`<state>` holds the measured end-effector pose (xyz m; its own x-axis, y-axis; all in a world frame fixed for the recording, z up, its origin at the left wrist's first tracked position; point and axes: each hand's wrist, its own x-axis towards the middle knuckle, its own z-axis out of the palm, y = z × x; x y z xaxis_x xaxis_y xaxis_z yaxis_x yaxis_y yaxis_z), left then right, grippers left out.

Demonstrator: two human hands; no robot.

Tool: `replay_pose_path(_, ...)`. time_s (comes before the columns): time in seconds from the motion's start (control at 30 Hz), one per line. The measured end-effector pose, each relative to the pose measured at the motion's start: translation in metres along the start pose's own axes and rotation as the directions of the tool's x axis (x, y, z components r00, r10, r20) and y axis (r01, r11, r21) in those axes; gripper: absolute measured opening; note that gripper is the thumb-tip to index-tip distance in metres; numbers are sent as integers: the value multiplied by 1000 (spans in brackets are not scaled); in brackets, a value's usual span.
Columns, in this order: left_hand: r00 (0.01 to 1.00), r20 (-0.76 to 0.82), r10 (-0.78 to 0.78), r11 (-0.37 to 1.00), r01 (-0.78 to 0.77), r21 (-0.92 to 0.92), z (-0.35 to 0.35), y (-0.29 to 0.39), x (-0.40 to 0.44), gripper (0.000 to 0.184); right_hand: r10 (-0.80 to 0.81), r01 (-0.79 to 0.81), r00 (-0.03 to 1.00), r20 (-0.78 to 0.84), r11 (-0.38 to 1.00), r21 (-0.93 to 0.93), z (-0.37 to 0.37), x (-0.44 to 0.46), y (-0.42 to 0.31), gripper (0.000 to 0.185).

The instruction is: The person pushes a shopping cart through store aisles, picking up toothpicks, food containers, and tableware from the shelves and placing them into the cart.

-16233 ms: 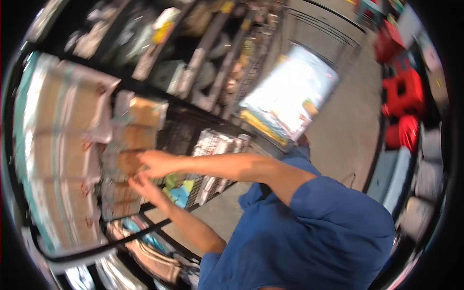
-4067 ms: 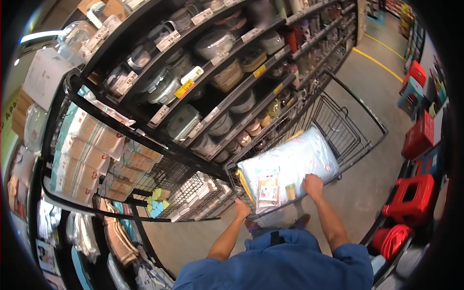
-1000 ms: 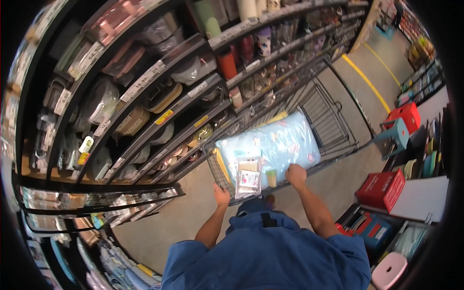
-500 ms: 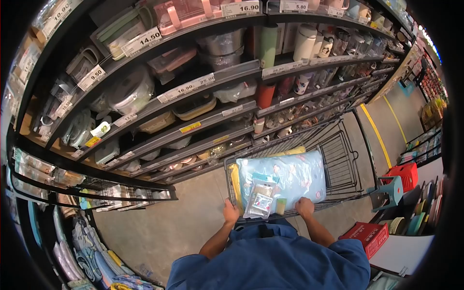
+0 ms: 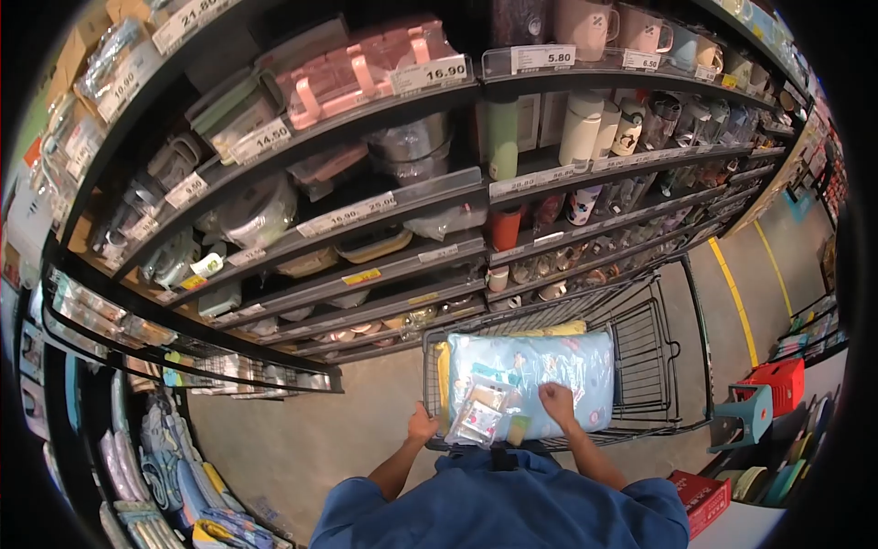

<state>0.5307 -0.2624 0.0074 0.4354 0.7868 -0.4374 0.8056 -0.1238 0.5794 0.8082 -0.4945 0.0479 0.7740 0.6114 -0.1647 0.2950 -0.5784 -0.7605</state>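
A dark wire shopping cart (image 5: pixel 672 366) stands in front of me. My left hand (image 5: pixel 422 423) is closed on its near left corner. My right hand (image 5: pixel 556 403) hovers over a light-blue patterned bedding pack (image 5: pixel 590 380) in clear plastic, its fingers curled in with nothing visible in them. Whether it touches the pack I cannot tell. To its left, a clear packet (image 5: pixel 479 414) with small pale items inside lies on the pack. A small greenish packet (image 5: pixel 519 430) sits near the cart's rim. Something yellow (image 5: pixel 444 371) shows beneath the blue pack.
Shelves (image 5: pixel 393 197) of food boxes, cups and bottles with price tags run along the cart's far side. Folded textiles (image 5: pixel 197 499) are stacked at lower left. At right stand a red stool (image 5: pixel 777 389), a teal stool (image 5: pixel 745 416) and a red box (image 5: pixel 700 503).
My right hand has left the cart's near rim and moved up and slightly left over the blue pack. My left hand stays at the corner. The view has tilted upward.
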Motion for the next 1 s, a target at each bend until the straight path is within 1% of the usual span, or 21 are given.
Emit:
replay_pose_path(0.07, 952, 223, -208, 928, 120, 352, -17, 23, 23, 61, -246, 249, 968, -45, 966, 70, -8, 54, -43, 21)
replay_pose_path(0.1, 965, 234, -115, 921, 15, 389, -33, 37, 44, 63, -267, 263, 964, -15, 936, 232, -15, 78, -78, 21)
replay_pose_path(0.13, 968, 251, -26, 903, -85, 420, -47, 42, 63, 66, -471, 475, 879, -69, 856, 204, -12, 111, -96, 24)
replay_pose_path(0.17, 947, -111, 301, 939, -274, 208, -36, 26, 98, 58, -489, 477, 871, -34, 830, 287, -23, 128, -137, 34)
replay_pose_path(0.2, 951, -190, 246, 969, -244, 31, -119, 153, 85, 54, -541, 477, 841, 16, 755, 449, -19, 169, -186, 48)
replay_pose_path(0.23, 816, -428, 387, 883, -463, -84, -128, 172, 109, 51, -621, 565, 784, -2, 711, 418, -21, 186, -210, 61)
replay_pose_path(0.27, 711, -551, 438, 801, -587, -121, -144, 200, 128, 49, -572, 474, 817, 71, 737, 481, -16, 207, -232, 64)
replay_pose_path(0.3, 713, -566, 414, 750, -619, -231, -162, 232, 133, 52, -554, 451, 831, 46, 721, 526, -11, 225, -250, 63)
replay_pose_path(0.37, 671, -575, 468, 657, -699, -280, -178, 259, 171, 62, -486, 456, 874, -22, 802, 387, 3, 264, -273, 62)
replay_pose_path(0.4, 602, -670, 434, 600, -748, -284, -182, 278, 181, 54, -456, 452, 888, -60, 842, 295, 10, 283, -281, 60)
replay_pose_path(0.47, 759, -518, 395, 785, -572, -239, -194, 291, 208, 40, -402, 399, 915, -31, 889, 226, -1, 289, -309, 44)
replay_pose_path(0.53, 817, -451, 359, 816, -509, -273, -200, 304, 210, 42, -329, 325, 944, -1, 933, 157, 5, 305, -316, 30)
replay_pose_path(0.6, 877, -362, 317, 851, -431, -299, -206, 310, 210, 44, -207, 149, 975, 79, 875, 461, 23, 329, -304, 6)
replay_pose_path(0.63, 915, -281, 290, 875, -372, -309, -208, 310, 211, 46, -250, 180, 966, 66, 834, 521, 17, 321, -309, 4)
replay_pose_path(0.67, 948, -192, 254, 900, -304, -311, -207, 308, 211, 48, -251, 155, 962, 112, 832, 533, 11, 313, -310, 7)
replay_pose_path(0.73, 831, -359, 424, 771, -539, -338, -195, 302, 200, 52, -317, 280, 948, -10, 820, 499, 6, 291, -310, 22)
replay_pose_path(0.8, 728, -464, 505, 636, -677, -370, -170, 283, 206, 52, -311, 277, 950, -33, 789, 548, 6, 271, -302, 57)
replay_pose_path(0.83, 709, -442, 550, 581, -704, -407, -166, 280, 190, 59, -310, 212, 948, 76, 789, 577, -9, 247, -306, 75)
replay_pose_path(0.87, 633, -535, 560, 547, -767, -335, -151, 272, 182, 67, -309, 209, 948, 78, 786, 582, -11, 230, -300, 77)
replay_pose_path(0.93, 754, -441, 486, 552, -657, -514, -145, 273, 121, 73, -424, 264, 905, 19, 597, 757, 4, 210, -265, 77)
replay_pose_path(1.0, 764, -409, 499, 511, -640, -574, -122, 264, 75, 76, -386, 213, 920, 68, 639, 739, -5, 165, -228, 76)
